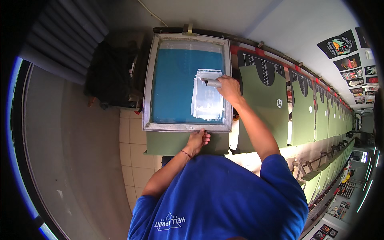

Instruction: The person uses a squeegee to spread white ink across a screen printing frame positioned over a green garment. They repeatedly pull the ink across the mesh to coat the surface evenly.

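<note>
In front of me lies a printing screen with a grey metal frame (147, 86) and blue mesh (174, 88). White ink (208, 102) covers a rough rectangle on the mesh's right side. My right hand (229, 89) is closed around a squeegee (212, 83), which rests in the upper part of the ink; its far side is hidden by my fingers. At the frame's near edge, my left hand (197, 141) grips the metal with curled fingers. Beneath the screen, a green fabric piece (168, 143) sticks out toward me.
Green shirt pieces (260, 104) on dark boards run in a long row to the right, along a rail (276, 54). Another row of green pieces (316, 182) stands at lower right. A black cloth (108, 74) hangs at left near a grey curtain (64, 36). Printed samples (338, 44) line the wall.
</note>
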The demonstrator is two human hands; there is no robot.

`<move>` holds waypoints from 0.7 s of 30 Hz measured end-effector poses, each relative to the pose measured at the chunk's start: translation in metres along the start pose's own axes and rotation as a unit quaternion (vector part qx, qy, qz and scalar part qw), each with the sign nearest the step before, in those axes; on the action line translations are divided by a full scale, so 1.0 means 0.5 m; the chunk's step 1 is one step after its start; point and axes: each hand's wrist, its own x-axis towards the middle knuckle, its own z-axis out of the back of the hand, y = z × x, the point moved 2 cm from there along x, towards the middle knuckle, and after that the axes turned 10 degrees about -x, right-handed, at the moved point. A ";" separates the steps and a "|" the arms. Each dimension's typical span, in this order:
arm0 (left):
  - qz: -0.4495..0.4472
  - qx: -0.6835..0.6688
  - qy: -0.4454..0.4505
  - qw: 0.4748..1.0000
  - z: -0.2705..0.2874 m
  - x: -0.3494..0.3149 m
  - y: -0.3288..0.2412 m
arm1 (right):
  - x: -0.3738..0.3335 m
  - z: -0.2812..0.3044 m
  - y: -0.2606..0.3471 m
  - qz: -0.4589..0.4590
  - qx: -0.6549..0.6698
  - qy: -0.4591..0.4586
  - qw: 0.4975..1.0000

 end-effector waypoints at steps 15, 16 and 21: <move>-0.002 0.004 -0.004 1.000 -0.003 0.007 0.005 | -0.199 0.000 0.166 -0.205 0.069 0.068 0.974; -0.001 0.006 -0.003 1.000 -0.003 0.009 0.005 | -0.188 -0.001 0.160 -0.222 0.093 0.095 0.966; -0.007 0.011 -0.008 1.000 -0.003 0.004 0.003 | -0.080 0.065 0.081 -0.215 0.160 0.064 0.961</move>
